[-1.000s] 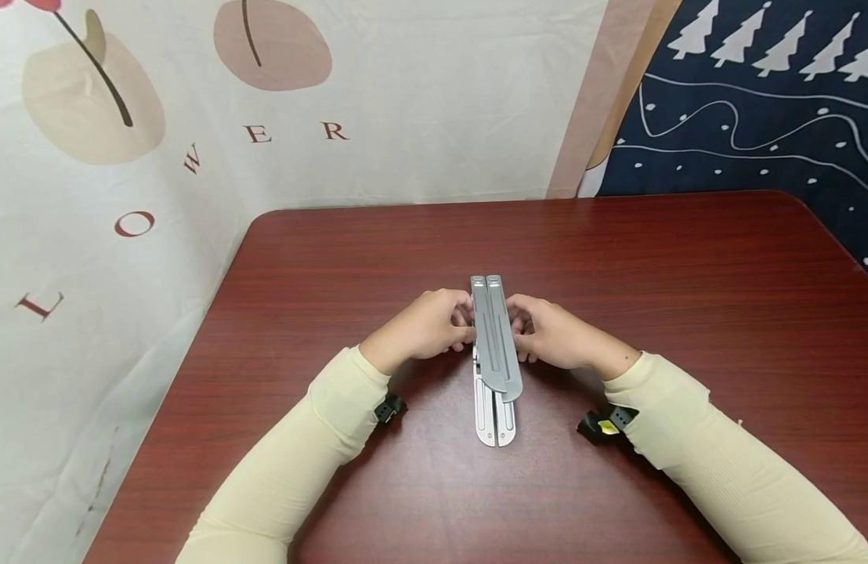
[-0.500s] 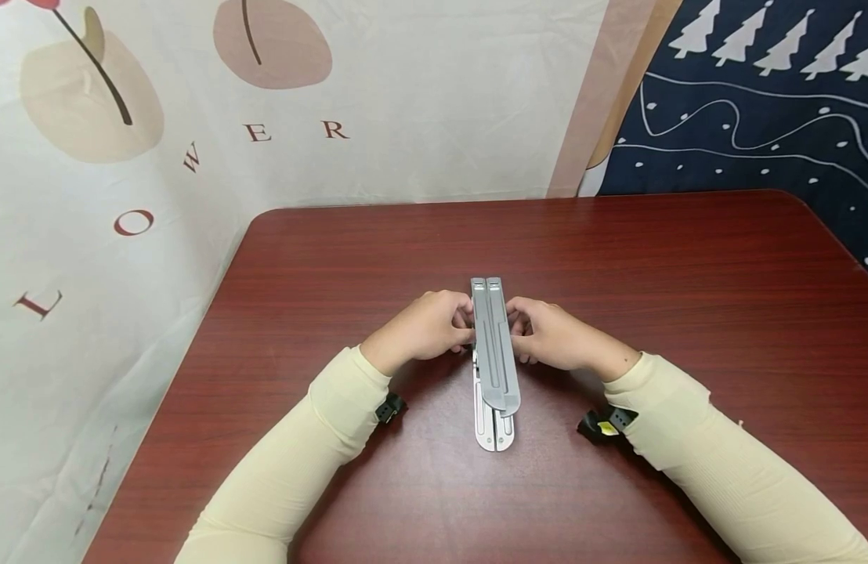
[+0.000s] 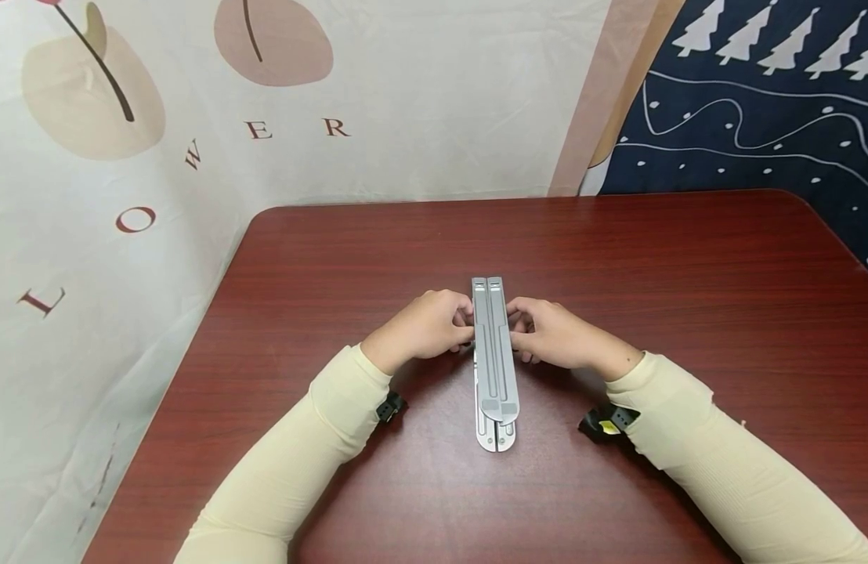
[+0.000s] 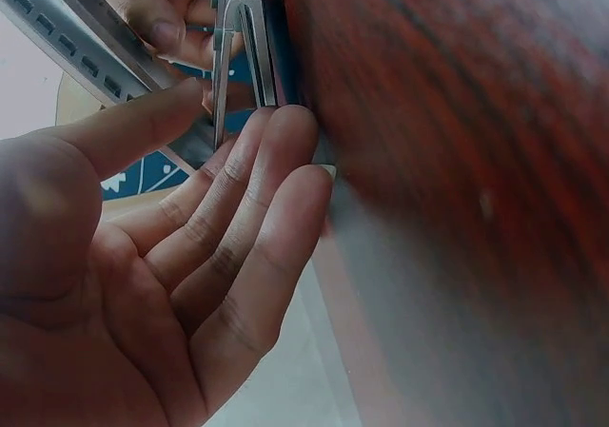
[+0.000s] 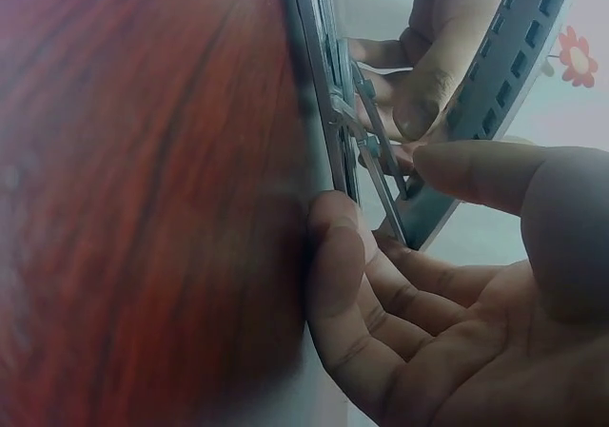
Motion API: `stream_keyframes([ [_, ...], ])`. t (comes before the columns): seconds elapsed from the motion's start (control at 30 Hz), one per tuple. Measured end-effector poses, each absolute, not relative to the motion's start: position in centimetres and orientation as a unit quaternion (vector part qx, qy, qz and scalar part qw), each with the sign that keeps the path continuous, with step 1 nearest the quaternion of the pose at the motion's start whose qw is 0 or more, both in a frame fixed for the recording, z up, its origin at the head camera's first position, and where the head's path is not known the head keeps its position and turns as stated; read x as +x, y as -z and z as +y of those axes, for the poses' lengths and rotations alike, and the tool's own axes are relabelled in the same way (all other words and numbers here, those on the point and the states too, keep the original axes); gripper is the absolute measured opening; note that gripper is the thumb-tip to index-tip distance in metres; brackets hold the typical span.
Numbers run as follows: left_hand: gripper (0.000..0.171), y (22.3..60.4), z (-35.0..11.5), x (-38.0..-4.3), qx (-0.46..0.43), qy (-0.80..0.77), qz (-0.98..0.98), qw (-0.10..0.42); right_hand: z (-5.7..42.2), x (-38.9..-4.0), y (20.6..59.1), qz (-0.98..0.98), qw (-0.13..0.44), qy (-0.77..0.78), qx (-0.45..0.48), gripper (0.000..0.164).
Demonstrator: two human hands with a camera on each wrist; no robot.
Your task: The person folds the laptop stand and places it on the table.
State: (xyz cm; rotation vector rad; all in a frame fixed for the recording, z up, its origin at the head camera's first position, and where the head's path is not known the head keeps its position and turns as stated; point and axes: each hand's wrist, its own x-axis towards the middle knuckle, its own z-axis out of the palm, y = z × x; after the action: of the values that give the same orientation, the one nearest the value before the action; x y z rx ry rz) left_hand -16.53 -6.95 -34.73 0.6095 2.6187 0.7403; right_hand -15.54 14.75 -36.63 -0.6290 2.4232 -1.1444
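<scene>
A silver folding laptop stand lies lengthwise on the table, partly folded. Its upper arms slope over the slimmer base, whose rounded near end sticks out beneath. From the left side my left hand holds the stand's far half between thumb and fingers. My right hand grips the same stretch from the right. In the left wrist view, a slotted upper arm stands tilted away from the base, and the thumb lies against it. The right wrist view shows thin hinge struts between the slotted arm and the base.
The dark red wooden table extends around the stand on all sides. Behind it hang a pale printed cloth and a navy cloth with white trees. Black wrist straps sit at both cuffs.
The stand's upper arms have swung down toward the base, and their near ends now cover more of it. Both hands have stayed at about the same spot.
</scene>
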Motion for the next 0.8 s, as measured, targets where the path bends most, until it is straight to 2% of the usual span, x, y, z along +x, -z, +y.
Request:
stream_keyframes([
  [0.8, 0.007, 34.76, -7.06, -16.48, 0.219, -0.253, 0.926, 0.176, 14.78, -15.33, 36.47, 0.871, 0.197, 0.403, -0.201, 0.033],
])
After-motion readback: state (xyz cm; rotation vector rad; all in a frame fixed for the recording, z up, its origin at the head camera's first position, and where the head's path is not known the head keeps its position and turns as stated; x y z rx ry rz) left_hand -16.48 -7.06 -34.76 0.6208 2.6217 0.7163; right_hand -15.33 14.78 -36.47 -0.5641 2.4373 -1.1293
